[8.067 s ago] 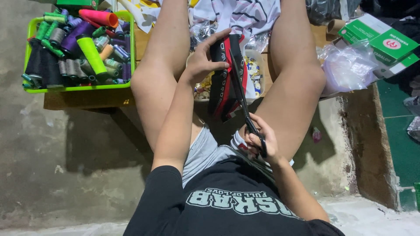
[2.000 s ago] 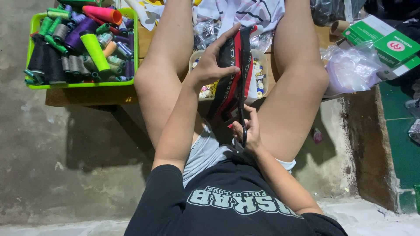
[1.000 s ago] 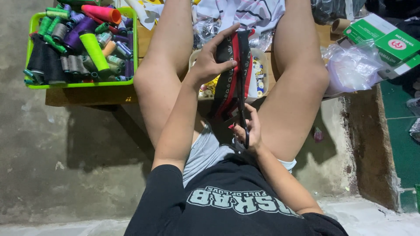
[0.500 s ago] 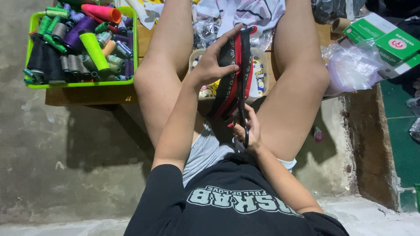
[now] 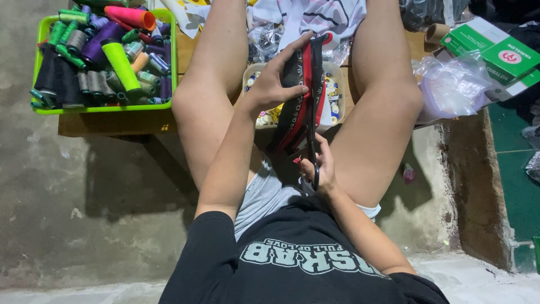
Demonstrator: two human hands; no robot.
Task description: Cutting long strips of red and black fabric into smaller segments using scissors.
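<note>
The left hand [image 5: 273, 84] is gripping a folded black-and-red cloth [image 5: 298, 101], fingers spread flat along its near face and thumb clamping from behind, holding it upright between the knees. The right hand [image 5: 318, 169] is clenched around black scissors [image 5: 313, 141], blades running up along the cloth's red edge. To do this well, I'd judge the left hand needs to be keeping the cloth taut and its fingertips clear of the blade line, with the right hand making short, steady snips close to the edge (no hurrying along that red trim).

Just behind the cloth a pale tub of buttons [image 5: 334, 93] is sitting on a low wooden board [image 5: 112, 123]. Well left of the cloth, a green tray [image 5: 101, 108] is holding thread cones in many colours. Right of the cloth, a clear plastic bag [image 5: 453, 90] and a green-and-white box [image 5: 489, 56] are lying. Below the cloth, bare grey concrete floor [image 5: 67, 214] is showing, stained and rough.
</note>
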